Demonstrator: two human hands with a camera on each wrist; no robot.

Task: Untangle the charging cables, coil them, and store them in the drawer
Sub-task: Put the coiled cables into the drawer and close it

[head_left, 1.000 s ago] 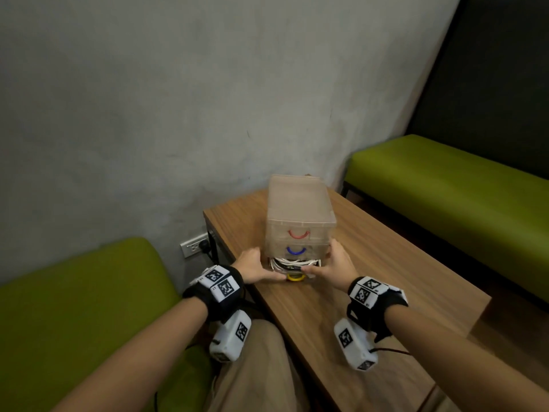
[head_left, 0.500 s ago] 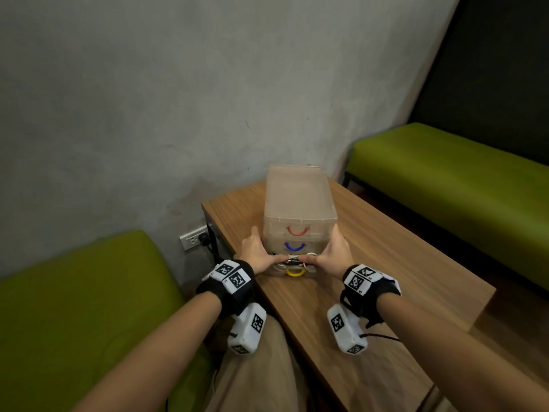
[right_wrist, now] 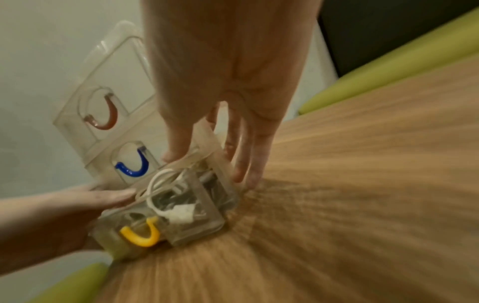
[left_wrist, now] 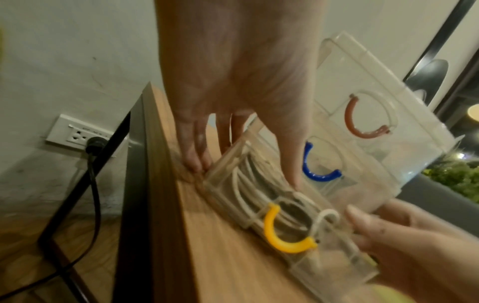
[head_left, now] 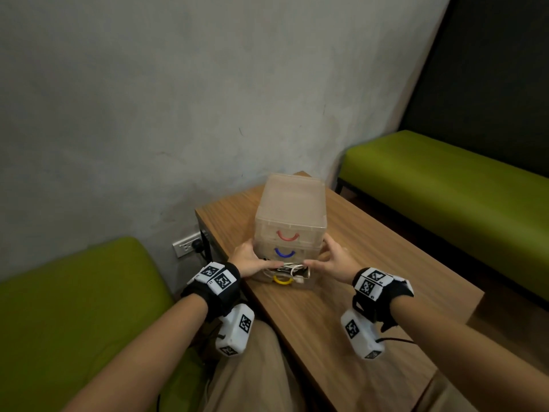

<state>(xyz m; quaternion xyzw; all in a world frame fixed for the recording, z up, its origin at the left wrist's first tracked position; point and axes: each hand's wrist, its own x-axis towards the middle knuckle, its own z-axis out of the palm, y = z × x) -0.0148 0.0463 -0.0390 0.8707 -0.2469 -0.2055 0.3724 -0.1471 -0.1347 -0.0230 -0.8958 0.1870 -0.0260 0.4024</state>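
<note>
A translucent drawer unit [head_left: 289, 209] with a red, a blue and a yellow handle stands on the wooden table [head_left: 371, 263]. Its bottom drawer [head_left: 300, 285], the one with the yellow handle [head_left: 282, 281], sticks out a short way. Coiled white charging cables [head_left: 292, 267] [left_wrist: 249, 184] [right_wrist: 160, 184] lie inside it, one loop rising above the rim. My left hand [head_left: 252, 261] [left_wrist: 233, 92] lies along the drawer's left wall, thumb over the cables. My right hand [head_left: 329, 258] [right_wrist: 220, 82] lies straight-fingered along the right wall, thumb on the rim.
A grey wall stands right behind the unit. Green benches flank the table at left [head_left: 74, 292] and back right [head_left: 445, 188]. A wall outlet [head_left: 187, 246] with a black plug sits by the table's left corner. Bare tabletop stretches toward me and to the right.
The bottom drawer has slid further into the unit, and both hands have moved forward along with it.
</note>
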